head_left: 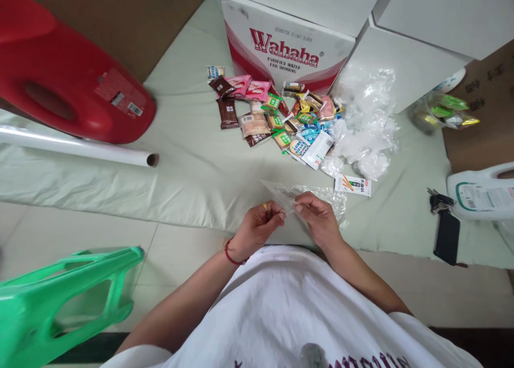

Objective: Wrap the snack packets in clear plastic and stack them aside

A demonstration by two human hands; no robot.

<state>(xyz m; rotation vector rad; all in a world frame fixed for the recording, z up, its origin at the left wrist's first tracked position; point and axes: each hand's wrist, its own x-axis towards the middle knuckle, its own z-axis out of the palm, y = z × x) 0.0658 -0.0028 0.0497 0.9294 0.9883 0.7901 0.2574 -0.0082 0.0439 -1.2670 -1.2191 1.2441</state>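
Over the table's front edge, a clear plastic bag (277, 192) is pinched between my two hands. My left hand (261, 223), with a ring and a red bracelet, closes its fingers on the bag's near edge. My right hand (319, 215) grips the same bag between thumb and fingers, a short way to the right. Beneath and behind the right hand lies more clear plastic (341, 202). A white snack packet (353, 185) rests just beyond it. Farther back is a loose pile of wrapped snacks (281, 122), beside a heap of crumpled clear bags (365, 116).
A Wahaha water carton (287, 49) stands behind the snacks. To the left are a red jug (92, 84) and a white roll (80, 145); a green stool (80, 298) stands on the floor. On the right lie keys with a black case (446, 237), near a white jug (485, 194).
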